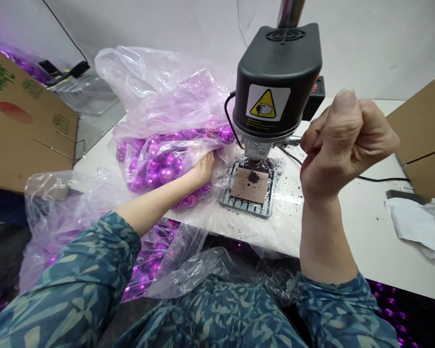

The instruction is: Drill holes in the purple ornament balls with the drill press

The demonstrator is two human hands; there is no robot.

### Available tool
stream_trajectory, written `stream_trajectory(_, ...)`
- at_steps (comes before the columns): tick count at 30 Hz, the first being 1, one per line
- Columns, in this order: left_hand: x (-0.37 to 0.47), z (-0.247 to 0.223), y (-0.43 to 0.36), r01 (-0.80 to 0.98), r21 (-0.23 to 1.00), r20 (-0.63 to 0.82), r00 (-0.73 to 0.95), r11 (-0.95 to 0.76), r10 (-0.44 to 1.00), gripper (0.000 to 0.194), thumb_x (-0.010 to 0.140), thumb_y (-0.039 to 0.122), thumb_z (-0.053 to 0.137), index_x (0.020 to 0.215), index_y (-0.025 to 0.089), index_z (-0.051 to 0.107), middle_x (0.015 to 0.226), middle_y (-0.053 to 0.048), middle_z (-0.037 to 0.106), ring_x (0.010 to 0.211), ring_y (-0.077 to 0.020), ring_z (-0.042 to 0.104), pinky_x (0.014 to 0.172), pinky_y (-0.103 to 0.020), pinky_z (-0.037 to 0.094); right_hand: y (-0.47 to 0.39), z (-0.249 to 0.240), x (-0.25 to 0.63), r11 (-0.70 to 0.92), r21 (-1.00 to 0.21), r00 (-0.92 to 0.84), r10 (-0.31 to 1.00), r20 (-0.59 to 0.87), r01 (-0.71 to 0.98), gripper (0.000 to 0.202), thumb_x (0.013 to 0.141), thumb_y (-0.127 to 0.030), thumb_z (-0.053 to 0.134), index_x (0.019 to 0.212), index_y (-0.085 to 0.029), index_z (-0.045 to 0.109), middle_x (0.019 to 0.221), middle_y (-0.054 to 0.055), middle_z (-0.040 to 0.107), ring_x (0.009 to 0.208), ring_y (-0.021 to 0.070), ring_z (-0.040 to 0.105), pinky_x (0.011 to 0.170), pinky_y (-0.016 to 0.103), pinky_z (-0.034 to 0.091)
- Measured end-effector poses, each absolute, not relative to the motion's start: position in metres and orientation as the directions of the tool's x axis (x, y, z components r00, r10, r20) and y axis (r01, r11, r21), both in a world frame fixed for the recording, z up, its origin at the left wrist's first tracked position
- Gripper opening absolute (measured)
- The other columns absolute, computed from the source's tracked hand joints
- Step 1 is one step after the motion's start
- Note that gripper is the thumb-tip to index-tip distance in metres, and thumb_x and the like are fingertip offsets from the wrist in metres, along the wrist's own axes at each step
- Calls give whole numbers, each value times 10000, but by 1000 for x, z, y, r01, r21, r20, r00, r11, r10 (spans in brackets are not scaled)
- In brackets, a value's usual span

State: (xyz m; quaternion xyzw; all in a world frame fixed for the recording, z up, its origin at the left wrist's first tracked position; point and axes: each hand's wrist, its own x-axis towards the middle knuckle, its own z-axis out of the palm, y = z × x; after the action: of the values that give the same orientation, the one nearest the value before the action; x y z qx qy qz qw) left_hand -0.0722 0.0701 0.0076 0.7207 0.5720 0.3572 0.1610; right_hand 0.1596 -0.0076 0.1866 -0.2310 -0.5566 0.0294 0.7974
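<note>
Beside the drill (275, 63), loose film (203, 104) could be snagging and dragging the left hand (205, 169), fingers too hidden to tell; the right hand (348, 140) is clenching.

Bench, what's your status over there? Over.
Left hand at clear plastic bag of shiny purple balls. Right hand fisted, raised beside black drill-like machine; grip contents hidden. Dark shavings litter square copper-coloured plate.

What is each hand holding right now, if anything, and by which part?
I can't tell: the left hand's grip is at shiny purple round balls in a clear plastic bag, fingertips hidden; the right hand's grip is a closed fist, any contents unseen.
</note>
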Motion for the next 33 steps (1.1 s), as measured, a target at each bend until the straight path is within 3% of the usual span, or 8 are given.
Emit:
stream_trajectory(6,-84,10,78,811,523,317,101,-262,943,596,897,295,592,1445,68,652,1441,-287,670,1595,-491,399,1335,-709,229,-7,186,158,921,-358,402,274,874,151,570,946,-400,733,573,-221,341,470,-60,348,391,76,337,421,328,219)
stream_trajectory(9,-89,20,91,894,420,166,93,-156,982,480,887,249,647,1320,50,701,1354,-294,703,1499,-486,518,1304,-631,329,-8,186,159,919,-361,390,277,878,160,560,960,-367,722,578,-222,339,481,-62,344,397,72,351,426,321,232)
stream_trajectory(13,-91,35,104,940,323,6,111,-107,994,437,718,184,830,1142,115,752,1062,-190,784,1173,-439,717,1141,-543,508,-8,183,160,903,-380,375,287,881,202,588,975,-459,684,584,-224,313,476,-62,333,401,69,331,424,313,221)
stream_trajectory(17,-88,43,91,940,288,-53,208,-185,977,593,733,167,843,1300,97,684,1065,-172,772,1080,-369,716,1040,-458,549,-8,179,161,870,-421,379,311,872,256,625,983,-543,636,592,-233,259,473,-54,320,410,78,316,432,326,208)
stream_trajectory(19,-86,45,75,905,308,-15,313,-294,950,579,812,233,822,1350,101,654,1124,-181,750,1068,-346,696,1008,-439,550,-9,178,161,873,-414,381,302,874,257,630,981,-549,637,594,-230,256,478,-52,320,414,79,314,441,328,204)
stream_trajectory(23,-78,51,36,801,324,240,445,-503,863,466,925,349,771,1358,204,677,1266,-153,727,1204,-349,620,1106,-483,487,-10,177,160,870,-419,385,304,871,259,641,972,-579,642,595,-225,263,481,-53,320,416,78,325,454,328,207)
stream_trajectory(30,-60,55,-23,758,435,504,241,-485,829,498,939,483,789,1371,263,674,1340,-129,735,1380,-399,560,1208,-591,400,-9,175,161,841,-484,387,373,843,243,652,961,-660,608,609,-244,250,499,-54,297,434,81,320,463,333,225)
stream_trajectory(33,-48,54,-40,592,658,477,149,-464,866,541,950,633,732,1357,285,657,1331,-124,728,1337,-371,619,1141,-574,502,-9,175,160,853,-460,388,348,854,248,645,965,-632,621,613,-242,247,492,-55,300,427,81,316,458,330,223)
